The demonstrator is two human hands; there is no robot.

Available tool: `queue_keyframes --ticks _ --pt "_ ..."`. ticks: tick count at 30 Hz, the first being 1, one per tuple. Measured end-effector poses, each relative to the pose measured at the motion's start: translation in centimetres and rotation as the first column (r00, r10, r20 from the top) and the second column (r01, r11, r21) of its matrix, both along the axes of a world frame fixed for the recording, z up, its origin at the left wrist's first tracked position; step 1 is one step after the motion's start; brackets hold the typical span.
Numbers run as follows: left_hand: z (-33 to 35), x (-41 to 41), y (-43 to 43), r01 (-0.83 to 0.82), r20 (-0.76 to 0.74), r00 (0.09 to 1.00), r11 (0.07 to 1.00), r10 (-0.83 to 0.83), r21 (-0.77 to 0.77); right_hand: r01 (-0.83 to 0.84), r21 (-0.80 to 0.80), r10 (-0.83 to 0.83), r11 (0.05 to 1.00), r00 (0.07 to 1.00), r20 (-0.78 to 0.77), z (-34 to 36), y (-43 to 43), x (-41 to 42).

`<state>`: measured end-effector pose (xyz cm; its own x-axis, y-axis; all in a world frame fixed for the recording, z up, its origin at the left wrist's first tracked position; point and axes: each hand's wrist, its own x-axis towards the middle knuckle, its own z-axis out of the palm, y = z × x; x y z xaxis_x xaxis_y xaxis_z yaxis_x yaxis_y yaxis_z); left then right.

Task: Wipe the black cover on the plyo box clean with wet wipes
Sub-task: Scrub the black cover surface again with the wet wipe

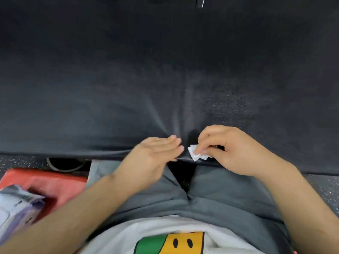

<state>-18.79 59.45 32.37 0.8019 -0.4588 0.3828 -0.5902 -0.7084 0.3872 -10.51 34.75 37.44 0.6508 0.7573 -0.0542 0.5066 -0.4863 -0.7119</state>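
Observation:
The black cover (165, 61) fills the upper two thirds of the head view, with creases fanning out from its near edge at the middle. My right hand (231, 149) pinches a small crumpled white wet wipe (197, 154) against that near edge. My left hand (156, 153) lies flat beside it, fingers straight, pressing the cover's edge just left of the wipe.
A red mat or bag (47, 182) lies on the speckled floor at lower left, with a pale purple wipes packet (16, 208) on it. A dark round object (66, 165) sits under the cover's edge. My grey-trousered legs (211, 195) are close against the box.

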Motion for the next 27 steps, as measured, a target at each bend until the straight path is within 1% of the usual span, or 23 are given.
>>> queue_keyframes --ticks 3,5,9,10,12,14,15,17,19,21,23,26,27 --pt "-0.1 0.4 -2.0 0.02 -0.013 1.0 1.0 -0.02 -0.019 0.043 -0.03 -0.043 0.999 0.999 -0.016 0.0 -1.9 0.0" --pt "0.2 0.3 -1.1 0.015 -0.093 0.996 0.999 -0.018 -0.034 0.047 -0.029 -0.047 0.998 0.999 -0.002 -0.1 -2.2 -0.3" --pt "0.6 0.7 0.2 0.007 -0.213 0.977 1.0 -0.004 0.012 -0.062 0.02 0.059 0.998 0.994 0.092 -1.1 2.5 -1.5" --pt "0.8 0.7 0.2 -0.013 -0.219 0.975 1.0 0.018 0.023 -0.084 0.015 0.082 0.996 0.99 0.111 -1.3 3.1 -1.6" --pt "1.1 0.6 0.3 -0.068 -0.226 0.971 0.997 0.073 0.033 -0.098 -0.026 0.1 0.995 0.987 0.123 -1.4 1.8 -1.2" --pt "1.3 0.4 0.3 -0.106 -0.237 0.965 0.994 0.107 0.019 -0.047 -0.071 0.053 0.996 0.995 0.089 -1.0 -1.3 -0.7" --pt "1.3 0.5 0.1 -0.115 -0.237 0.965 0.993 0.115 0.012 -0.017 -0.066 0.022 0.998 0.996 0.085 -1.0 -2.1 -0.6" --pt "1.4 0.9 -0.5 -0.125 -0.222 0.967 0.992 0.126 0.018 0.005 -0.038 -0.001 0.999 0.994 0.109 -1.2 -1.1 -0.8" --pt "1.6 1.6 -1.1 -0.126 -0.214 0.968 0.991 0.131 0.033 -0.033 -0.003 0.033 0.999 0.991 0.13 -1.9 1.7 -1.6" --pt "1.8 2.1 -1.4 -0.132 -0.222 0.966 0.991 0.136 0.036 -0.052 0.007 0.051 0.999 0.989 0.141 -2.1 2.6 -1.9" --pt "2.0 2.5 -1.3 -0.122 -0.231 0.964 0.991 0.13 0.051 0.005 0.006 -0.006 1.0 0.989 0.145 -2.4 1.5 -1.1" --pt "2.1 3.4 -0.8 -0.09 -0.256 0.961 0.994 0.103 0.062 0.157 0.031 -0.16 0.987 0.971 0.178 -2.9 0.5 0.4" --pt "2.2 3.9 -0.7 -0.092 -0.264 0.959 0.994 0.104 0.059 0.183 0.043 -0.188 0.982 0.964 0.186 -3.1 0.9 0.6"
